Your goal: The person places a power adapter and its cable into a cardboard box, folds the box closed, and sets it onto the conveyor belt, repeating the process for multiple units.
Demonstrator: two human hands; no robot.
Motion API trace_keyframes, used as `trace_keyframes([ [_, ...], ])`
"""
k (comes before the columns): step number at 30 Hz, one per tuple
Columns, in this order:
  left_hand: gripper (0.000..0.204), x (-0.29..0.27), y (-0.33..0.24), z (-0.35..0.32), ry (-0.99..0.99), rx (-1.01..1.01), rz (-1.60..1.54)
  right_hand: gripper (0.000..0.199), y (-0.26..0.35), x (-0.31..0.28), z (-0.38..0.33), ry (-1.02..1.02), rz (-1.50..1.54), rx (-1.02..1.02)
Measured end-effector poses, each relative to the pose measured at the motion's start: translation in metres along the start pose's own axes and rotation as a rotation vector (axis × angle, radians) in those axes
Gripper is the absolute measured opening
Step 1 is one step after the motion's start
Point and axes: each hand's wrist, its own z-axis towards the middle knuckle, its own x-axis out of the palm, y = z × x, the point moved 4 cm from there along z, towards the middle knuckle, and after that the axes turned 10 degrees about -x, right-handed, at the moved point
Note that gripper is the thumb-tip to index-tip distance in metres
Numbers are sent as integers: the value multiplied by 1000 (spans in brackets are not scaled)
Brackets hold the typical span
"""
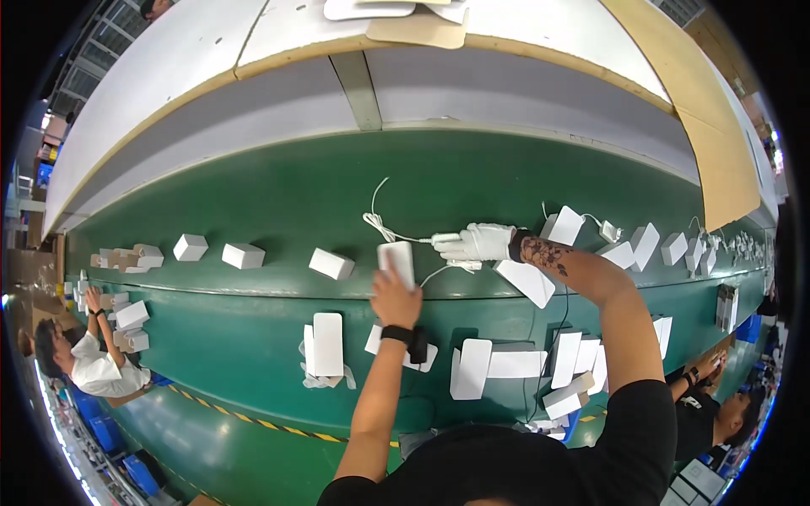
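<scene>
My left hand [396, 299], bare with a black band at the wrist, grips the lower part of a small white box [400, 260] on the green bench; it is slightly blurred. My right hand [483, 243] wears a white glove and is closed on a white power adapter [443, 240], partly hidden by the fingers. A white cable [384, 226], bundled in loops, runs from the adapter to the left. Under the glove a second cable [439, 271] curves toward the box. Just right of my glove lies an open white box [527, 282].
Closed white boxes [332, 263] sit spaced out at the left. Open boxes [472, 369] stand along the near side, with a scanner-like black device [418, 346] by my left wrist. A shelf [506, 51] spans the far side. Co-workers [105, 363] are at both ends.
</scene>
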Motion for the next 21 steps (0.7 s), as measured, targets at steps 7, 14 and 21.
trace_keyframes([
  [7, 97, 4, -21, 21, -139, -22, -205, 17, -66, 29, 0, 149, -493, 373],
  [14, 96, 27, -53, 11, -78, 120, -261, 15, -104, -43, 44, -480, -604, 164],
  [21, 82, 38, -58, 20, 32, 267, -369, 26, -175, 19, 74, 262, 196, 416],
])
